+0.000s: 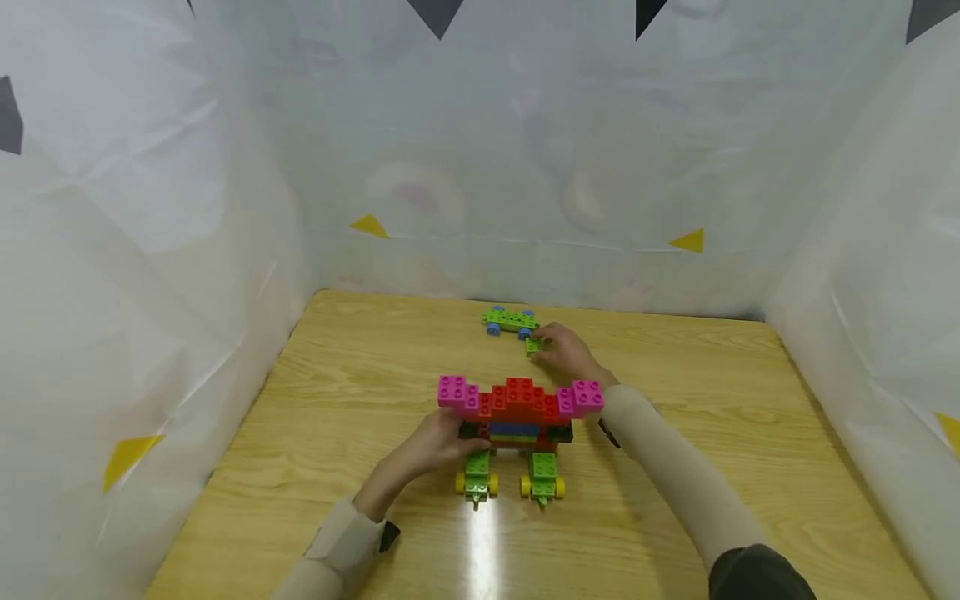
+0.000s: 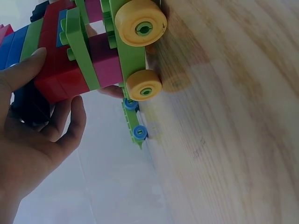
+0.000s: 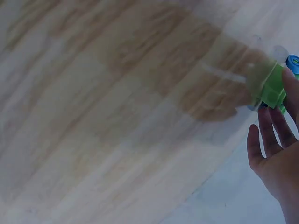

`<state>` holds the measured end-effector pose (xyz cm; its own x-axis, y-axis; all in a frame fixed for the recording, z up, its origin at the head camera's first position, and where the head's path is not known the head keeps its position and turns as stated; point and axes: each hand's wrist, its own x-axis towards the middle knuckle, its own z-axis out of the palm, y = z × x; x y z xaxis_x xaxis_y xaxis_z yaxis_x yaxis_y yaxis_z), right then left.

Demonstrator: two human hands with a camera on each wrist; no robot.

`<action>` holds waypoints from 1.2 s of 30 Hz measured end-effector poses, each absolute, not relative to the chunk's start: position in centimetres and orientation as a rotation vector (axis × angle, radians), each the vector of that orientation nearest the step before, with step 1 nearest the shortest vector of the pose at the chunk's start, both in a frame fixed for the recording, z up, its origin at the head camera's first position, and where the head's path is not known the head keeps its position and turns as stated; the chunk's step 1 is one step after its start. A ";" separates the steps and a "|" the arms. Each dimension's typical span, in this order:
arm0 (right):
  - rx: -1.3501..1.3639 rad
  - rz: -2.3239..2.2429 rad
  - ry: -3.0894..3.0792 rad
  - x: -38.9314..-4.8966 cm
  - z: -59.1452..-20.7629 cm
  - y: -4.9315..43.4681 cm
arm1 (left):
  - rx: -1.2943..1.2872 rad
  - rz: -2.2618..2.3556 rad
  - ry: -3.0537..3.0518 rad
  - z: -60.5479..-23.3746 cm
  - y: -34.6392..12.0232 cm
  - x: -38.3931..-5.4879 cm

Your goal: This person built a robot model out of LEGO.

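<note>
A toy-brick model (image 1: 521, 404) stands on yellow-wheeled green bases (image 1: 477, 475), with pink and red bricks across its top. My left hand (image 1: 431, 446) grips its left side; in the left wrist view the thumb lies on the red bricks (image 2: 60, 74) and the fingers curl round a black brick (image 2: 30, 105). Further back, my right hand (image 1: 568, 357) pinches a small green brick (image 1: 533, 346) between thumb and fingers, also visible in the right wrist view as a green block (image 3: 274, 86). Right by it sits a long green wheeled base (image 1: 512, 319) with blue wheels.
The wooden table (image 1: 360, 367) is enclosed by white sheeting (image 1: 525, 150) at the back and both sides. Yellow triangles (image 1: 370, 226) and dark triangles mark the sheeting. The table's back edge runs just behind the blue-wheeled base.
</note>
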<state>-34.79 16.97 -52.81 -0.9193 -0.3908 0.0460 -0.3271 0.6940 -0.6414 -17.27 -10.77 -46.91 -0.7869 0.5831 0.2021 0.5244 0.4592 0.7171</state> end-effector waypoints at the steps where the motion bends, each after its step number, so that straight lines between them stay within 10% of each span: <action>1: -0.588 -1.031 2.812 -34.8 -52.9 16.9 | 1.000 1.238 2.623 -46.9 -10.8 -17.3; 12: -0.417 -1.146 2.784 -33.8 -52.2 17.5 | 0.958 1.153 2.643 -47.2 -10.4 -17.5; 36: -1.405 -1.162 2.878 -23.4 -34.2 18.4 | 0.844 1.325 2.637 -46.8 -9.8 -16.9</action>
<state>-23.37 18.43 -34.17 -0.6310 -0.5950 0.4978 -0.7739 0.4374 -0.4580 -16.87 -9.75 -46.77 -0.8466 0.5026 0.1752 0.4405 0.4768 0.7606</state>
